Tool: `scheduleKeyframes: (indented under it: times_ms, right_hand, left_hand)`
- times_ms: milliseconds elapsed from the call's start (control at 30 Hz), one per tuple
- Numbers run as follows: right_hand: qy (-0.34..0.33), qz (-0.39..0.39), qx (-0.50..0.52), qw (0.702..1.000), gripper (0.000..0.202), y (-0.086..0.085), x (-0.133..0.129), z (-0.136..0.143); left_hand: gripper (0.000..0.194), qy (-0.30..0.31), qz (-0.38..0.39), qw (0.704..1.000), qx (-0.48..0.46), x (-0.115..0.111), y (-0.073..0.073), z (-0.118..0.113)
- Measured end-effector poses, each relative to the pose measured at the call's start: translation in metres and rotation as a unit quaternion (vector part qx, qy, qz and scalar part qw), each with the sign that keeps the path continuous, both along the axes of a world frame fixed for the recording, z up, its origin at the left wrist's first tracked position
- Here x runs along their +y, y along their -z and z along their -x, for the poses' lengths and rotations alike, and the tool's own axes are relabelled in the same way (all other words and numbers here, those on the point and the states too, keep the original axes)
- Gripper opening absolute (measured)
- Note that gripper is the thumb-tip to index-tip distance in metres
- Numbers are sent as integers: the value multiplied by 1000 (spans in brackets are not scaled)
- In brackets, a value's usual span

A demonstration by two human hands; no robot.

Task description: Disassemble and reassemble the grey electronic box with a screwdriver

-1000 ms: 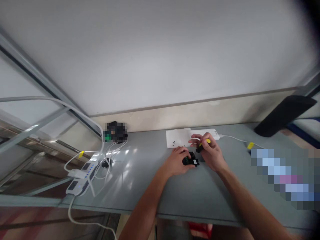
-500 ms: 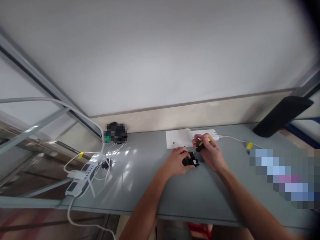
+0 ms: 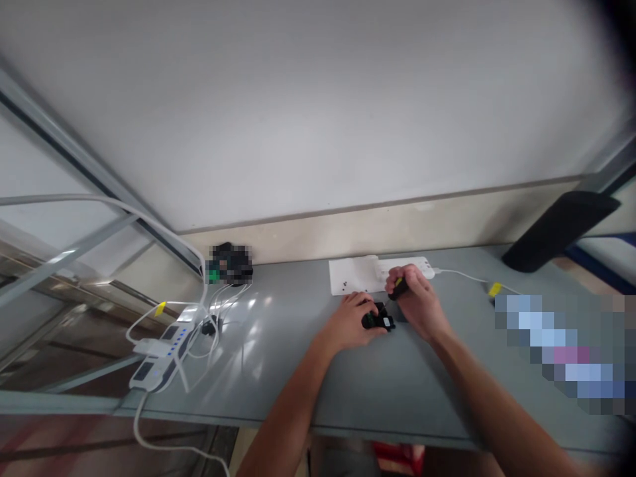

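My left hand (image 3: 354, 320) grips a small black device (image 3: 381, 320) with a white label, holding it down on the grey table. In my right hand (image 3: 418, 299) is a screwdriver (image 3: 398, 289) with a black and yellow handle, the fingers wrapped round it. Its thin shaft slants down to the left, toward the far side of the device; whether the tip sits in a screw is too small to tell. Just beyond my hands lies a white sheet of paper (image 3: 352, 273) with several tiny dark pieces (image 3: 344, 286), which look like screws.
Behind my right hand is a white power strip (image 3: 416, 266) with a cable running right. A second power strip (image 3: 161, 358) with cables lies at the table's left end. A black slanted object (image 3: 559, 232) stands at the back right. The wall (image 3: 318, 232) closes off the back.
My right hand's fingers have closed further round the screwdriver handle, covering more of its yellow part. My left hand and the black device have stayed in place.
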State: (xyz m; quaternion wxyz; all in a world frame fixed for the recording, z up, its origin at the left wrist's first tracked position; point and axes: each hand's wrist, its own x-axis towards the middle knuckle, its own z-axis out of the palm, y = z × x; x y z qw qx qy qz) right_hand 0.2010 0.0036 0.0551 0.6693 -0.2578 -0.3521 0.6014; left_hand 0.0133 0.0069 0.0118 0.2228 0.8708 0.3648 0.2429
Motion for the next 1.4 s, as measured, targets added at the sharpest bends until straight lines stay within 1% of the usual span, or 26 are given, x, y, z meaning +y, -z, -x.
scheduleKeyframes:
  times_ms: [167, 333, 467, 567, 667, 767, 900, 1000, 1100, 1167, 1300, 1400]
  right_hand:
    - [-1, 16, 21, 1000, 35, 1, 0, -5]
    - [-2, -19, 4, 1000, 29, 1, 2, -2]
    - [-14, -4, 22, 1000, 31, 0, 2, 0]
    - [-10, -9, -14, 1000, 24, 1, 0, -1]
    - [-15, -9, -44, 999, 31, 1, -3, -4]
    - [-13, -4, -47, 999, 38, 1, -3, -4]
    - [8, -11, -34, 999, 33, 2, 2, -1]
    - [-4, -4, -19, 1000, 40, 1, 3, 0]
    - [0, -17, -54, 998, 29, 2, 2, 0]
    - [2, -25, -73, 997, 26, 1, 0, -1]
    - [-6, -6, -50, 999, 33, 0, -3, -3]
    - [-7, -11, -43, 999, 35, -1, -3, -1]
  left_hand:
    - [34, -1, 6, 1000, 8, -1, -2, 0]
    - [36, -1, 3, 1000, 17, -1, -2, 1]
    - [35, 0, 0, 1000, 18, 0, -2, 0]
    - [35, -1, -3, 1000, 11, 0, -1, 0]
    - [35, -2, 0, 1000, 7, -1, -2, 0]
    - [34, 0, 6, 1000, 17, -1, -3, 1]
    - [34, 3, 3, 1000, 22, -1, -4, 1]
    - [35, 2, 2, 1000, 14, -1, -3, 1]
    - [35, -1, 3, 1000, 8, -1, -2, 1]
    - [35, -2, 3, 1000, 6, -1, -1, 1]
    - [33, -2, 6, 1000, 6, -1, -2, 0]
    - [33, -3, 10, 1000, 5, -1, -3, 0]
